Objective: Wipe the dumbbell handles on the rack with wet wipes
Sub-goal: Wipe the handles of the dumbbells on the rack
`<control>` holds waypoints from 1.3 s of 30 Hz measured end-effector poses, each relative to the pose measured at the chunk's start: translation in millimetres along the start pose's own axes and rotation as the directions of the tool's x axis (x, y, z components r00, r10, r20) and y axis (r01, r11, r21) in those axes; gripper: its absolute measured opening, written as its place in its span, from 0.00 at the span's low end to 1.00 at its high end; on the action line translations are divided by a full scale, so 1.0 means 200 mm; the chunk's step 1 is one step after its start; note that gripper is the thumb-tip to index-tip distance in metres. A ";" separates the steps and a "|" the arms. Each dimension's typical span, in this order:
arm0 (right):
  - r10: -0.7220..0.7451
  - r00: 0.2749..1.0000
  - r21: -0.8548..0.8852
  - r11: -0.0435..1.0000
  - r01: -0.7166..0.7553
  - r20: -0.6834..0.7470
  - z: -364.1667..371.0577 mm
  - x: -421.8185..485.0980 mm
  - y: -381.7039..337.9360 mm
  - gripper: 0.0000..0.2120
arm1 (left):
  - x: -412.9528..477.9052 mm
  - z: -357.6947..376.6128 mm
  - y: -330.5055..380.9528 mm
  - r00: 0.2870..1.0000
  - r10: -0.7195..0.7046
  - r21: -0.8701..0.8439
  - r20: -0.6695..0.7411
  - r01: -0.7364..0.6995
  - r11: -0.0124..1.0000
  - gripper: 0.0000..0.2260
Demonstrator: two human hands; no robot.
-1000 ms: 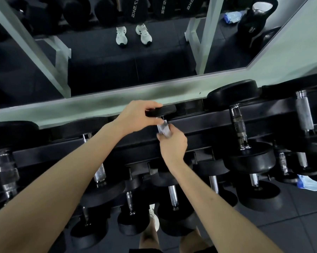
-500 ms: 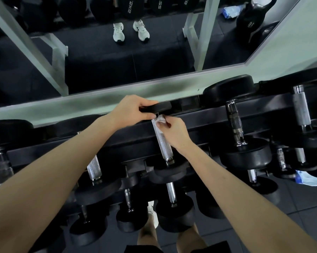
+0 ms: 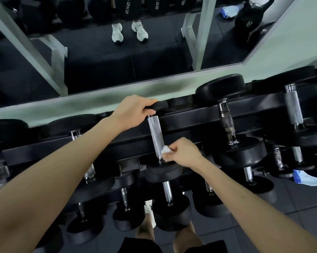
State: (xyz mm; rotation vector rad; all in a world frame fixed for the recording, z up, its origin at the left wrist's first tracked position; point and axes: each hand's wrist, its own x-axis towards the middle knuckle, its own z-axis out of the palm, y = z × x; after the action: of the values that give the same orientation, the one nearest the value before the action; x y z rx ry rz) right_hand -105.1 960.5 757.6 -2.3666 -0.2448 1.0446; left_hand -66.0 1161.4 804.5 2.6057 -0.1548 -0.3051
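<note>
A: Where's the dumbbell rn?
B: Small dumbbell [image 3: 163,170] w/ black rubber heads lies on the top tier of the black metal rack [image 3: 190,117], btw bigger ones; its knurled silver steel handle [image 3: 155,134] points away from the person & is mostly bare.
A: L hand?
B: L hand [image 3: 134,111] grips the far head, fingers curled over its rim.
A: R hand?
B: R hand [image 3: 184,152] pinches a crumpled white wet wipe [image 3: 165,150] btw thumb & fingers; the wipe is pressed vs the near end of the handle, just above the near head.
A: Anything else?
B: Blue-and-white plastic packet [image 3: 306,179] on the dark floor at right, well apart from both hands; large wall mirror [image 3: 99,70] behind the rack reflects white sneakers [image 3: 129,31] & a black kettlebell [image 3: 250,21].
</note>
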 end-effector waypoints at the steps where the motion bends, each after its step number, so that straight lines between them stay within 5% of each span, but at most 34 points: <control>1: -0.005 1.000 0.083 0.997 0.005 -0.005 -0.02 0.00 0.01 0.17 | 0.01 0.00 0.00 1.000 -0.007 -0.005 0.003 0.007 1.000 0.19; 4: -0.042 0.999 0.367 0.929 0.046 -0.018 -0.08 -0.03 0.03 0.20 | 0.02 -0.02 0.01 0.997 -0.066 -0.040 0.026 0.067 0.997 0.20; 8: -0.133 0.991 0.457 0.883 0.111 0.016 -0.16 -0.09 -0.04 0.05 | -0.02 -0.04 0.03 0.992 -0.119 -0.084 0.052 0.123 0.989 0.20; 10: -0.180 0.983 0.508 0.850 0.143 0.024 -0.17 -0.12 -0.11 0.08 | -0.08 -0.05 0.04 0.992 -0.122 -0.097 0.035 0.125 0.987 0.20; 15: -0.140 0.990 0.617 0.777 0.123 -0.021 -0.08 -0.17 -0.27 0.11 | -0.33 -0.18 -0.05 0.964 -0.206 -0.088 -0.166 0.193 0.977 0.15; 21: -0.093 0.991 0.684 0.717 0.134 -0.095 0.24 -0.20 -0.54 0.06 | -0.72 -0.38 -0.40 0.809 -0.403 -0.155 -0.428 0.374 0.915 0.09; 29: 0.129 0.899 0.559 0.817 0.143 -0.418 0.73 -0.07 -0.90 0.09 | -0.91 -0.42 -0.82 0.945 -0.290 -0.121 -0.150 0.273 0.954 0.17; 32: 0.140 0.865 0.441 0.892 0.102 -0.482 0.86 -0.02 -1.00 0.14 | -0.86 -0.42 -0.83 0.965 -0.226 -0.173 -0.132 0.202 0.964 0.18; 39: 0.190 0.790 0.456 0.881 0.124 -0.582 0.91 0.06 -1.08 0.13 | -0.73 -0.40 -0.87 0.981 -0.171 -0.245 -0.094 0.143 0.959 0.18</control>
State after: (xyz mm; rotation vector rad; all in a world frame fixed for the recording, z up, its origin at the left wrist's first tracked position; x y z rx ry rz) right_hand -218.7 1218.4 765.1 -2.1070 0.2777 0.2377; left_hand -178.4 1374.1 812.0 2.3930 0.1233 -0.2143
